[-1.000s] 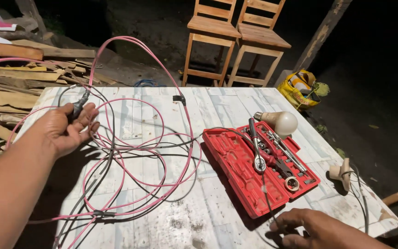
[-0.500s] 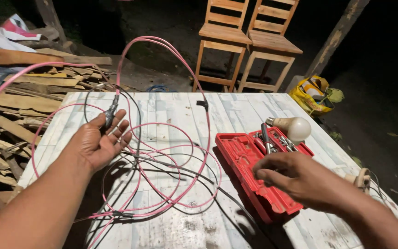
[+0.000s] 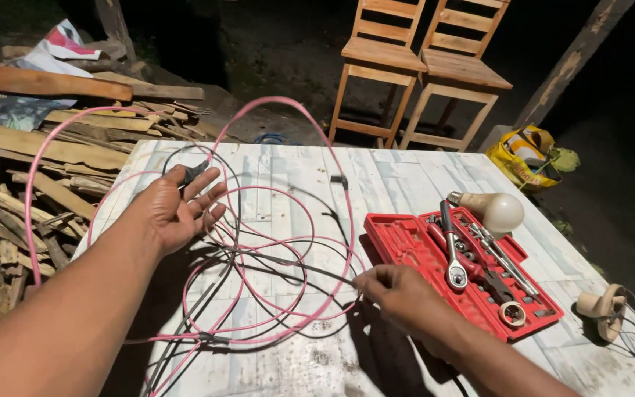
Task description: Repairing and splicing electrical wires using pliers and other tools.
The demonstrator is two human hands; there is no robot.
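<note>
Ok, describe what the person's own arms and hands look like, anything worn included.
Both forearms are bare as far as the view shows: no sleeves, gloves or watch. The left hand and the right hand show no rings or tape on the fingers. Strong light from above casts hard shadows of both arms on the table.

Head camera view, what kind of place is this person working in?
Probably an outdoor yard workspace at night. A white plank table stands on bare ground in the dark, a heap of scrap wood lies beside it, and an open red tool case sits by loops of pink cable.
</note>
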